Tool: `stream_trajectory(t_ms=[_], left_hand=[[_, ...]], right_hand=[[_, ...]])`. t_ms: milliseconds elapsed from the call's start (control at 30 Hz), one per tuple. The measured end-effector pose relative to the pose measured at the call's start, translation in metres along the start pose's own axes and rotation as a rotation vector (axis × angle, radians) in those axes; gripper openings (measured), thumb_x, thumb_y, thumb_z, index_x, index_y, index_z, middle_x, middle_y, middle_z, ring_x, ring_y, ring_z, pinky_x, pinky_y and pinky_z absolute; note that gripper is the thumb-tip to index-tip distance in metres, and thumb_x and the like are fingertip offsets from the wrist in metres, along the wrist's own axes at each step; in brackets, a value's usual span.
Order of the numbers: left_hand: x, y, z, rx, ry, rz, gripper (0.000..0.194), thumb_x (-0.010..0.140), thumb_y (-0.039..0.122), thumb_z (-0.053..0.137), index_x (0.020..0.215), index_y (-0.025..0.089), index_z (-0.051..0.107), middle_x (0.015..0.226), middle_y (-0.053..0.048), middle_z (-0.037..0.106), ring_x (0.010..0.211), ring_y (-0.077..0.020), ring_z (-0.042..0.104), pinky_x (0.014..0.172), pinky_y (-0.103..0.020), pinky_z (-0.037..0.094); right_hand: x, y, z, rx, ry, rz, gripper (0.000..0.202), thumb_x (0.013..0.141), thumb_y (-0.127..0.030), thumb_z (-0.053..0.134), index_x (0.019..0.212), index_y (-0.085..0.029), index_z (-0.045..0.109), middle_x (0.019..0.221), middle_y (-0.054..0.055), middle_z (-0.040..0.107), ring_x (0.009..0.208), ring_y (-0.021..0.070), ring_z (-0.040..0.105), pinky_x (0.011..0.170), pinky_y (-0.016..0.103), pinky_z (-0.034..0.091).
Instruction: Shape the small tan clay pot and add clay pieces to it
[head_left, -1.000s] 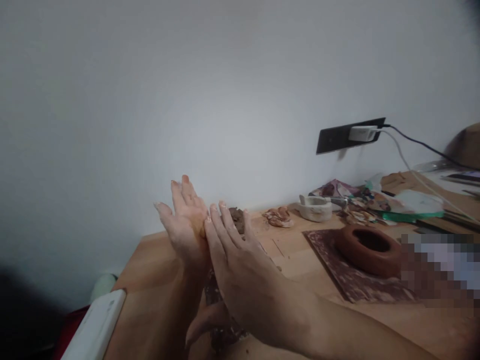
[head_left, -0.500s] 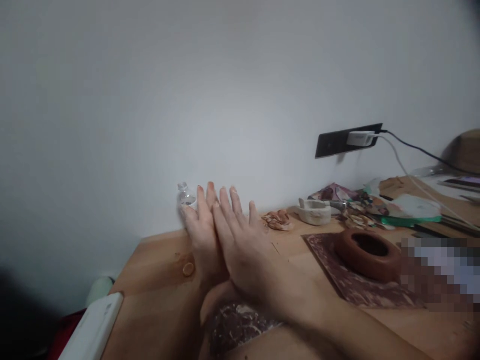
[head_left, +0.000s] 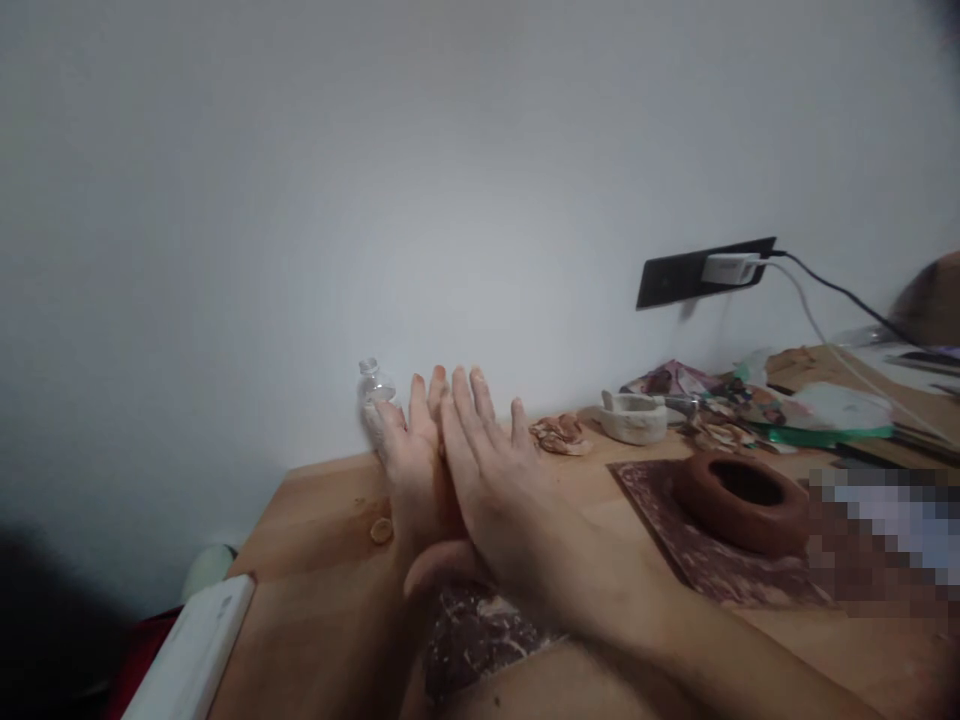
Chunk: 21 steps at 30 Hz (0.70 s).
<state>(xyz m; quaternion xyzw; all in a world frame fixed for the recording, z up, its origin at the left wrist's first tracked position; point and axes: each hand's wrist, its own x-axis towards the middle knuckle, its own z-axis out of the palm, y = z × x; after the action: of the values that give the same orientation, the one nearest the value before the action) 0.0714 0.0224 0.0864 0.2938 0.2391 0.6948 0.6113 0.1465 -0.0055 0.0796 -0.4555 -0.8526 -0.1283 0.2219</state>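
My left hand [head_left: 414,470] is palm-up above the wooden table, its fingers stretched away from me. Across its palm lies my right hand [head_left: 499,480], back upward, fingers straight and slightly apart. A reddish-brown strip shows in the narrow gap between the palms; whether it is clay or shadow I cannot tell. Below my hands lies a dark marbled board [head_left: 472,645] with pale smears. To the right, a brown clay ring [head_left: 694,500] with a wide opening rests on a larger marbled board [head_left: 652,505]. My fingertips carry reddish-brown stains.
A clear plastic bottle [head_left: 369,380] stands behind my left hand by the wall. Clay scraps [head_left: 561,435], a small whitish bowl [head_left: 634,420] and a green-edged tray [head_left: 817,436] line the back. A bottle cap [head_left: 382,531] and a white box-like object [head_left: 191,650] are at left.
The right hand has shifted slightly against the left, and the left thumb stands further out. The whole view has moved a little, so most things appear slightly further right.
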Motion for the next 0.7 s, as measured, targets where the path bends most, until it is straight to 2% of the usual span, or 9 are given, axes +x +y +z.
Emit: stream_trajectory(t_ms=[100, 167, 267, 333, 500, 600, 700], left_hand=[[-0.003, -0.007, 0.001, -0.034, -0.063, -0.021, 0.057, 0.09, 0.063, 0.025, 0.138, 0.037, 0.041, 0.148, -0.001, 0.043, 0.139, -0.0248, 0.034, 0.11, -0.046, 0.033], [-0.002, -0.005, 0.0, -0.036, -0.062, -0.023, 0.056, 0.09, 0.061, 0.027, 0.139, 0.036, 0.04, 0.149, 0.0, 0.042, 0.139, -0.0233, 0.033, 0.111, -0.045, 0.031], [0.004, 0.006, -0.004, -0.013, -0.004, 0.018, 0.058, 0.091, 0.058, 0.028, 0.139, 0.029, 0.041, 0.149, -0.002, 0.042, 0.141, -0.0189, 0.029, 0.115, -0.037, 0.023], [0.01, 0.016, -0.007, -0.023, 0.05, 0.103, 0.061, 0.092, 0.057, 0.022, 0.143, 0.025, 0.036, 0.151, -0.004, 0.039, 0.141, -0.0156, 0.029, 0.116, -0.033, 0.019], [0.018, 0.03, -0.008, -0.014, 0.063, 0.185, 0.066, 0.093, 0.057, 0.017, 0.149, 0.021, 0.022, 0.156, -0.006, 0.029, 0.143, -0.0115, 0.024, 0.116, -0.029, 0.017], [0.013, 0.029, -0.005, -0.016, 0.062, 0.165, 0.065, 0.093, 0.058, 0.016, 0.147, 0.024, 0.026, 0.153, -0.004, 0.035, 0.142, -0.0126, 0.025, 0.116, -0.03, 0.018], [0.003, 0.019, 0.0, -0.02, 0.03, 0.06, 0.061, 0.091, 0.057, 0.023, 0.144, 0.03, 0.032, 0.149, 0.0, 0.041, 0.142, -0.0172, 0.026, 0.115, -0.034, 0.024]], right_hand=[[0.006, 0.008, -0.003, 0.079, -0.049, 0.038, 0.09, 0.08, -0.032, 0.063, 0.145, 0.01, 0.017, 0.151, 0.033, 0.004, 0.141, 0.0435, -0.001, 0.106, 0.067, 0.024], [0.006, 0.005, -0.002, 0.08, -0.058, 0.044, 0.091, 0.078, -0.03, 0.065, 0.146, 0.008, 0.017, 0.151, 0.031, 0.004, 0.141, 0.0437, 0.0, 0.106, 0.066, 0.024], [-0.001, -0.008, 0.002, 0.0, -0.046, -0.013, 0.079, 0.082, -0.027, 0.058, 0.144, 0.009, 0.024, 0.151, 0.032, 0.012, 0.141, 0.0454, 0.005, 0.105, 0.069, 0.025], [-0.008, -0.017, 0.005, -0.05, -0.037, -0.069, 0.072, 0.085, -0.027, 0.053, 0.142, 0.01, 0.028, 0.15, 0.033, 0.017, 0.141, 0.0455, 0.009, 0.105, 0.068, 0.026], [-0.022, -0.03, 0.009, -0.09, 0.056, -0.125, 0.066, 0.09, -0.03, 0.044, 0.141, 0.008, 0.031, 0.149, 0.031, 0.023, 0.14, 0.0442, 0.015, 0.106, 0.066, 0.028], [-0.019, -0.026, 0.012, -0.094, 0.103, -0.139, 0.067, 0.092, -0.035, 0.043, 0.142, 0.007, 0.031, 0.15, 0.031, 0.022, 0.141, 0.0442, 0.013, 0.105, 0.068, 0.026], [-0.008, -0.013, 0.011, -0.039, 0.101, -0.065, 0.083, 0.088, -0.049, 0.049, 0.144, 0.006, 0.025, 0.151, 0.033, 0.015, 0.141, 0.0465, 0.008, 0.101, 0.072, 0.025]])
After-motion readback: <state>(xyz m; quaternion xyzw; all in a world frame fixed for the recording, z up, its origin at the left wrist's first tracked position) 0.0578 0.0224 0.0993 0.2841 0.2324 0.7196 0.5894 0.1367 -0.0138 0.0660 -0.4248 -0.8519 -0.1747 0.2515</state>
